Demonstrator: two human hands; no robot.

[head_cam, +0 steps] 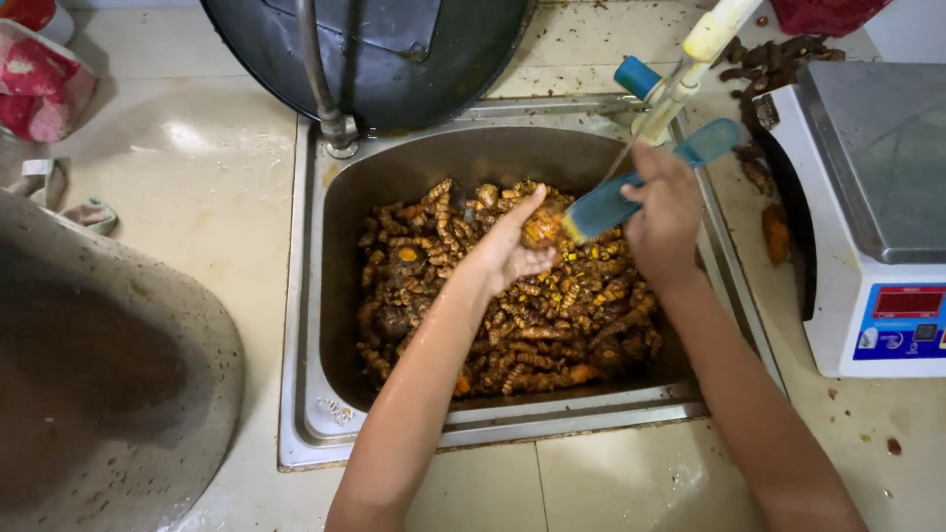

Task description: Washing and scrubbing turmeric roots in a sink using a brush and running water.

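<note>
While over the sink, centre frame, both hands working above the root pile. Left hand curled around an orange turmeric piece, fingers closed on it from below and left, thumb side up. Right hand wrapped tight on a blue brush, handle end poking out upper right of the fist, bristle end down-left, touching the turmeric piece. Piece held just above the pile, centre frame, slightly right.

Sink basin: steel, rectangular, filled with brown and orange turmeric roots, wet, knobbly, heaped across the whole bottom. Both forearms wet, entering from lower edge of frame.

Around:
- Dark round pan upper centre, overlapping the sink's back rim.
- Tap pipe rising in front of the pan, base at sink's upper left corner.
- Hose with yellow-white nozzle upper right, angled down toward the hands.
- White digital scale right edge, steel platter on top.
- Loose roots on counter between hose and scale, one orange piece just beside the scale.
- Large grey basin lower left.
- Red and white cloth upper left corner.
</note>
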